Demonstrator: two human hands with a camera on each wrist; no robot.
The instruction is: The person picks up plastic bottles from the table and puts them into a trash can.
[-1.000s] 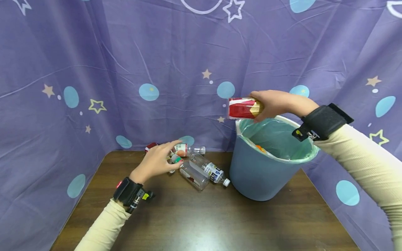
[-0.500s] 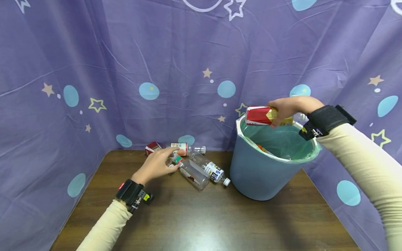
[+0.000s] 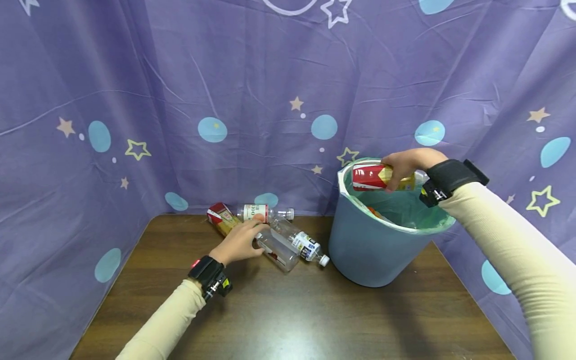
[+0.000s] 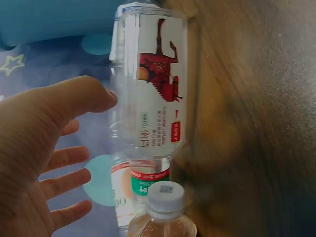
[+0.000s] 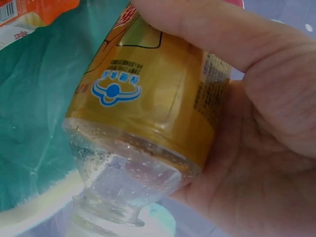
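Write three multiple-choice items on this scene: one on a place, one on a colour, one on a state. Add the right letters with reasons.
1. Where is the red and gold bottle?
A. flat on the table
B. held over the bin's mouth
C. on the floor

2. What colour is the liner in the bin?
A. green
B. black
C. pink

3. How is the left hand?
A. clenched in a fist in the air
B. fingers spread, reaching at the lying clear bottles
C. gripping the bin's rim

Key: 1 B, the right hand grips the bottle sideways above the rim. 2 A, green plastic folds over the rim. 3 B, the left wrist view shows straight, spread fingers beside a clear bottle on the table.
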